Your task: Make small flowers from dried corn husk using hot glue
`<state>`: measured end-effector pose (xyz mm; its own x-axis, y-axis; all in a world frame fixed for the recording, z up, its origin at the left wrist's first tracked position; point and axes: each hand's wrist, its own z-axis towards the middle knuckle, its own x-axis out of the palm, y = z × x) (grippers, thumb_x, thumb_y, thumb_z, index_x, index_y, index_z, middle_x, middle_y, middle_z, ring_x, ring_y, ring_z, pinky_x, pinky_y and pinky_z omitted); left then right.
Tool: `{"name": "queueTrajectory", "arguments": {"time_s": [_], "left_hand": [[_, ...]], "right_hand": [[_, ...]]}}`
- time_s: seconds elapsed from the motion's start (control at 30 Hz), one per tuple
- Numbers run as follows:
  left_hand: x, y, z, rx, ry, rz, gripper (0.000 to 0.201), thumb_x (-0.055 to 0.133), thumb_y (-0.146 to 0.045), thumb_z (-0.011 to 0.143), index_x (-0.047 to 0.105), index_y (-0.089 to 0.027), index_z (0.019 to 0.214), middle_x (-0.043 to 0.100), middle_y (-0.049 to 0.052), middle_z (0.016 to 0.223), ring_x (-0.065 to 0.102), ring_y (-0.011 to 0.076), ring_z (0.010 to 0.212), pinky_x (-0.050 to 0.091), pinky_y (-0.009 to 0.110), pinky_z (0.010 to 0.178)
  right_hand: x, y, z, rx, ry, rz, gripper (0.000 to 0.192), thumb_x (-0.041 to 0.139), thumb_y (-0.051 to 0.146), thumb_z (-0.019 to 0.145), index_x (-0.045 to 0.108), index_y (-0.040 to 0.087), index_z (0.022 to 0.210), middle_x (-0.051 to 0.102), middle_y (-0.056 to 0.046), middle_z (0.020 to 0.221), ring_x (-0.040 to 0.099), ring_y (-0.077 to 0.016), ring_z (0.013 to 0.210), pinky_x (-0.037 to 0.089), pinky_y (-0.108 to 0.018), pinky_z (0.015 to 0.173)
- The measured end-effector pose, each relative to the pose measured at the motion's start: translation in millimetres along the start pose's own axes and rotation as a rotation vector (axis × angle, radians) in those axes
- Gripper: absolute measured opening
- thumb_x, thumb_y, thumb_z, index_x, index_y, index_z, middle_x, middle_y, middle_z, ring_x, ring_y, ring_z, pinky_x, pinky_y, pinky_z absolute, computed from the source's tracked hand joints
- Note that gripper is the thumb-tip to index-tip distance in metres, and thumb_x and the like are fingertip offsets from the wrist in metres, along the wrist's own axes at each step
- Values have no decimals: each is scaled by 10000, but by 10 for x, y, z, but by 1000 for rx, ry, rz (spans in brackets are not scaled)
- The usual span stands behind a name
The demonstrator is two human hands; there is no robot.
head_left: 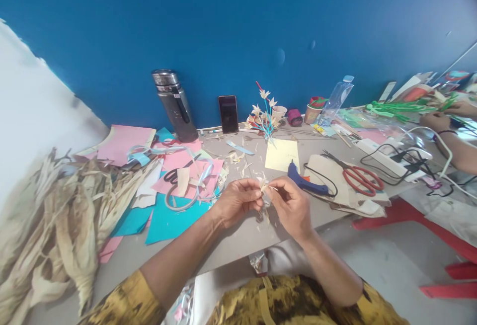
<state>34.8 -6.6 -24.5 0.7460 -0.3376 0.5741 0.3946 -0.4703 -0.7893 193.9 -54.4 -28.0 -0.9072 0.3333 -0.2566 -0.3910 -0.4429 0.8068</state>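
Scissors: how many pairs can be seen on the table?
2. The red-handled scissors lie right of the blue glue gun; the black-handled scissors lie on the pink paper, left of the hands. Others may be hidden under paper.

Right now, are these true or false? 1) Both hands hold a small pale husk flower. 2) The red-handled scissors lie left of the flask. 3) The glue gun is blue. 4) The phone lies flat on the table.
1) True: the left hand and right hand pinch the small husk flower.
2) False: the red-handled scissors lie far right of the flask.
3) True: the glue gun is blue.
4) False: the phone stands propped against the blue wall.
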Motion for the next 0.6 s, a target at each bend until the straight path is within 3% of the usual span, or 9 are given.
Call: {"name": "queueTrajectory", "arguments": {"time_s": [0.23,0.6], "left_hand": [[-4,4,1,-11,-10,27,327,939,-205,586,724,-107,811,696,20,678,675,121,562,563,216,540],[1,11,8,-19,-47,5,354,962,-206,540,688,-110,743,694,26,651,682,134,569,587,229,556]], "right_hand": [[4,21,11,-112,-27,-87,96,624,239,935,662,200,855,640,-22,781,593,-158,690,472,-280,628],[19,4,12,-134,-30,-102,74,624,202,931,648,201,861,631,-12,781,576,-145,670,457,-268,614]]}}
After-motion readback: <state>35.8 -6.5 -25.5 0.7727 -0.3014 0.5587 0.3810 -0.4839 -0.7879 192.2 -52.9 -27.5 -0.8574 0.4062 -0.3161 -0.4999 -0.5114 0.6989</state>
